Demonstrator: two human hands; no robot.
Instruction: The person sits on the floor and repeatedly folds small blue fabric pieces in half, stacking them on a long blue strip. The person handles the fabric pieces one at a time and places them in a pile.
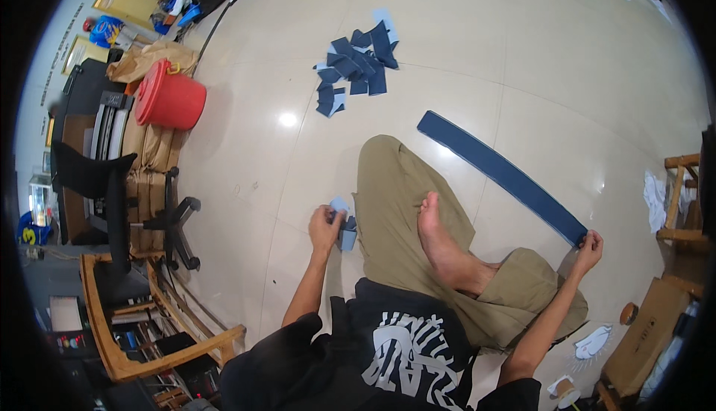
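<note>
I sit on the tiled floor with legs folded. Beside my left knee, my left hand (324, 227) is closed on a small light blue piece of cloth (339, 204); more small blue pieces (348, 238) lie just under and beside it. Out to the right, my right hand (590, 251) pinches the near end of a long dark blue strip of cloth (501, 174). The strip lies flat on the floor and slants away to the far left, past my bare foot (445, 251). Ahead of my knees is a loose heap of cut dark and light blue cloth pieces (358, 63).
On the left stand a red lidded bucket (171, 98), a black swivel chair (112, 180) and a wooden-framed chair (104, 321). To the right are a cardboard box (645, 336), a wooden stool (680, 195) with white cloth, and a spool (567, 394) on the floor.
</note>
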